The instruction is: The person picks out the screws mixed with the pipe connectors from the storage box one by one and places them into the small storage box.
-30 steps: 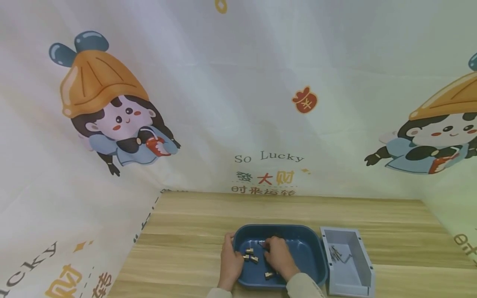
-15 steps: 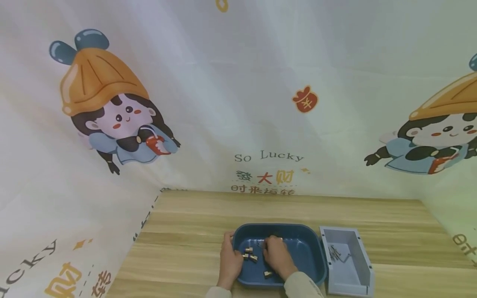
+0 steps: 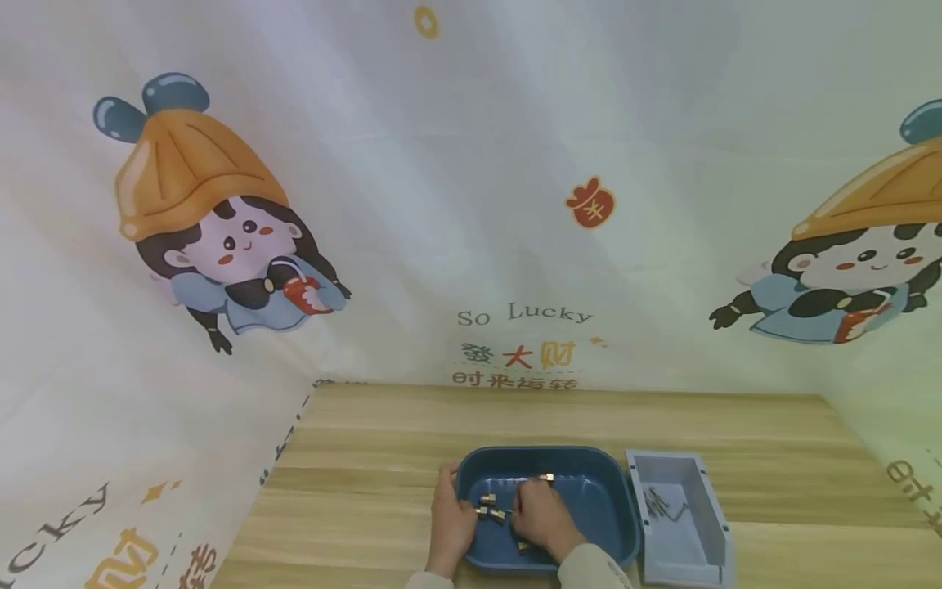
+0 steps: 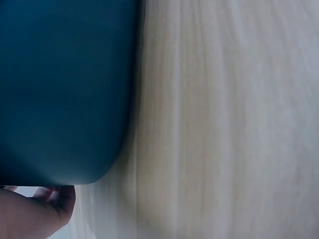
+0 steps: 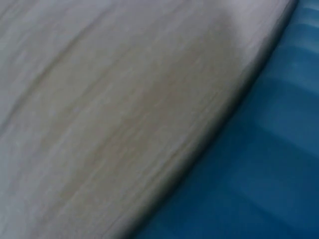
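Note:
My left hand (image 3: pixel 452 519) grips the left rim of a blue plastic tray (image 3: pixel 599 483), thumb over the edge and fingers outside. In the left wrist view its fingers (image 4: pixel 62 201) show at the tray's corner. My right hand (image 3: pixel 543 517) is inside the tray, fingers curled down, pinching a thin metal piece like a screw (image 3: pixel 508 512); most of it is hidden by the fingers. Left of that hand lie several small brass fittings (image 3: pixel 488 498). Another brass fitting (image 3: pixel 547 477) is behind the hand, and one more brass fitting (image 3: pixel 523 546) is partly covered by the wrist.
A grey open-front bin (image 3: pixel 688 544) stands close to the tray's right side, holding several thin screws (image 3: pixel 655 502) and a bent metal piece (image 3: pixel 675 514). Beneath everything is a wood-grain table (image 3: pixel 375 458). A printed curtain (image 3: pixel 412 204) closes off the back and sides.
My right hand has moved left and nearer inside the tray, toward the brass fittings, uncovering the fitting behind it. The left hand keeps its grip. The head view has shifted slightly.

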### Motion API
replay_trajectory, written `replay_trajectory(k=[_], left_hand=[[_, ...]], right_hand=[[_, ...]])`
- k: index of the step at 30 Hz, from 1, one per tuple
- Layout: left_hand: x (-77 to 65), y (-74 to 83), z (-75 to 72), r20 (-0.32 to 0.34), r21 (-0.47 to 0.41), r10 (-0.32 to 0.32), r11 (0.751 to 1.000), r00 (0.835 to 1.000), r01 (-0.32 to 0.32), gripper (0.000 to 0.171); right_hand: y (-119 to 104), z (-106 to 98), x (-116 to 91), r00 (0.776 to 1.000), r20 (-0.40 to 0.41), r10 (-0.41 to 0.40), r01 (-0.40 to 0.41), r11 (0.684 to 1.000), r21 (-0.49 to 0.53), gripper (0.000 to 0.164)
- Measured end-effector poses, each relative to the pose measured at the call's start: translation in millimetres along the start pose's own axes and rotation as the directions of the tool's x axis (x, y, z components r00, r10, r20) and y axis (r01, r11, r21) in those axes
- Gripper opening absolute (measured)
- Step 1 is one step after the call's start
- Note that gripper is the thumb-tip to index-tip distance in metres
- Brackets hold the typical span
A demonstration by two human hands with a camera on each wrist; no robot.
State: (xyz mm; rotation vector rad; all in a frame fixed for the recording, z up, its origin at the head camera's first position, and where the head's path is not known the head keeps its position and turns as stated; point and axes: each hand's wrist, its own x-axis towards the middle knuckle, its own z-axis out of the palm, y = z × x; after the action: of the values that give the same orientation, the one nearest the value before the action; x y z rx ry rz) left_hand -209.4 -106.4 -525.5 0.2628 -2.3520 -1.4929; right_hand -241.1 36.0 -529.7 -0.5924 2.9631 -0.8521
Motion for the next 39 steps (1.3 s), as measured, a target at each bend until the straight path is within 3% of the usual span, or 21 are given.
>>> replay_trajectory(k=[5, 10, 16, 21, 29, 39], left_hand=[[-0.4, -2.3, -1.2, 0.009, -0.01, -0.012, 1.0, 1.0, 0.012, 0.055], [-1.0, -2.9, -1.9, 0.006, -0.012, -0.014, 1.0, 1.0, 0.014, 0.058], [-0.5, -4.5, -1.0, 0.006, -0.017, -0.019, 1.0, 1.0, 0.019, 0.058], [-0.1, -3.3, -0.1, 0.017, -0.022, -0.032, 0.999, 0.999, 0.032, 0.058], [-0.3, -1.2, -0.4, 0.042, -0.022, -0.057, 0.998, 0.997, 0.058, 0.058], [0.3, -0.4, 0.0, 0.014, 0.005, -0.026, 1.0, 1.0, 0.026, 0.055]], right_hand=[[0, -3, -3, 0.996, 0.085, -0.018, 0.012, 0.997, 0.071, 0.017], [4, -3, -7, 0.997, 0.058, -0.053, 0.042, 0.983, 0.181, 0.014], [10, -8, -9, 0.997, 0.069, -0.04, 0.019, 0.957, 0.289, 0.008], [11, -13, -11, 0.996, 0.085, -0.029, 0.0, 0.945, 0.327, 0.005], [12, -24, -12, 0.999, 0.037, -0.018, 0.003, 0.931, 0.364, 0.004], [17, -41, -12, 1.0, -0.01, -0.013, 0.015, 0.946, 0.325, 0.004]])
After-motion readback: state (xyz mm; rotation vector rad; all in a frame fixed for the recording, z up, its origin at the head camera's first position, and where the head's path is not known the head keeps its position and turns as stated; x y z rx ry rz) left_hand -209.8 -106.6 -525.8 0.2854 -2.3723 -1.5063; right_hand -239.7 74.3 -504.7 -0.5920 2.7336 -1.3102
